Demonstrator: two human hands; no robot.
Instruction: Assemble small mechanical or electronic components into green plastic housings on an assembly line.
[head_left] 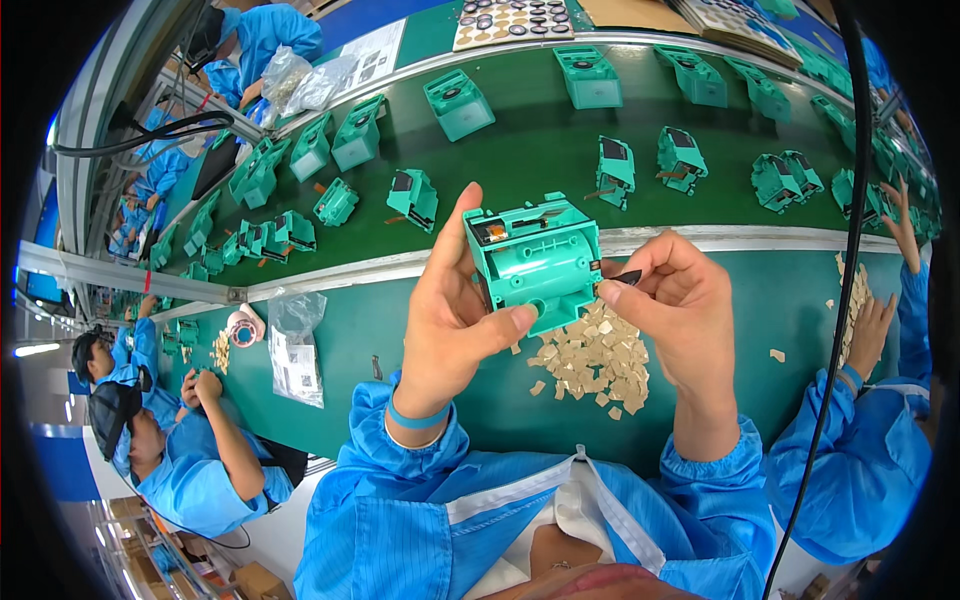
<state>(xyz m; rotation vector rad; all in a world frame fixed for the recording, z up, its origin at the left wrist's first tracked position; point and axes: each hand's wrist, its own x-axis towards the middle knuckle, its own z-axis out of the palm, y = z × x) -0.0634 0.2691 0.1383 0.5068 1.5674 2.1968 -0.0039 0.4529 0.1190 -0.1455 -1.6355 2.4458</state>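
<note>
- Left hand (445, 310): half-curled around the green housing (535, 268), thumb on its near edge.
- Right hand (685, 305): fingertips pinched on a dark piece (629, 277) (from here I cannot tell whether it touches) by the housing's right side.
- Housing: raised above the bench (770, 300), chips (595, 362) heaped to its near right.
- Far: a belt (530, 145) bearing more housings (588, 80).

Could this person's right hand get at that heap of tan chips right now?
Probably yes: the heap of tan chips looks close to the right hand, its near side uncovered, though that hand is pinching a small dark piece beside the green plastic housing.
</note>
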